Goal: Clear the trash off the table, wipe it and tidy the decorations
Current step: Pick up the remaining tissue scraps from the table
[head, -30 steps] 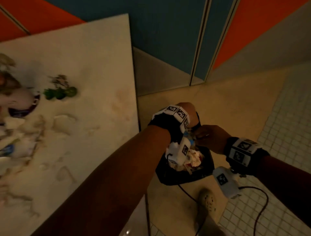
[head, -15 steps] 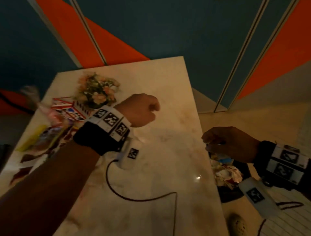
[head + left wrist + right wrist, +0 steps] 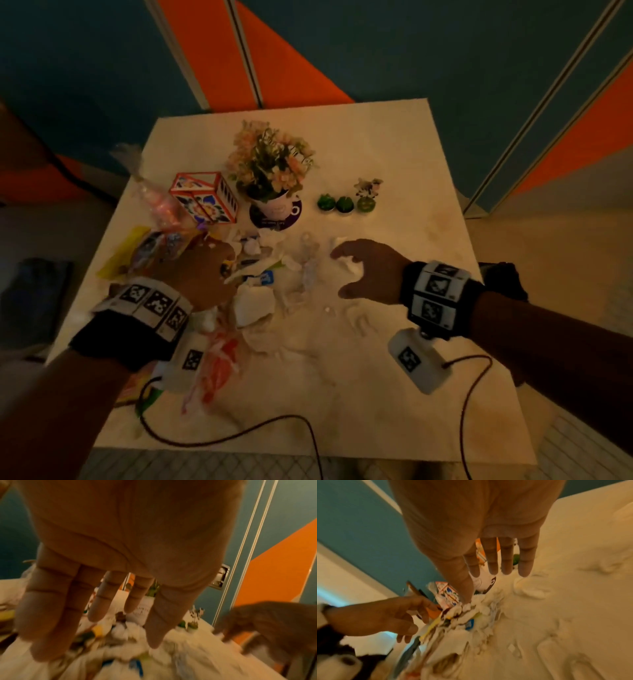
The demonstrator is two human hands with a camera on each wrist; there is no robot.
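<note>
I hold my left hand (image 3: 202,274) and right hand (image 3: 368,270) spread and empty over the crumpled tissues and wrappers (image 3: 270,277) heaped mid-table (image 3: 394,394); clearing is unfinished, wiping and tidying the flower pot (image 3: 274,202) remain.

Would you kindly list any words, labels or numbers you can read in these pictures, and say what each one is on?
None can be read.
White flower pot: faint print, too blurred.
Dark coaster under it: pale lettering, too small.
Patterned box: flower patterns only.
Blue-labelled wrapper in the trash: unreadable.
Wrist bands: black-and-white square marker codes, no words.
</note>
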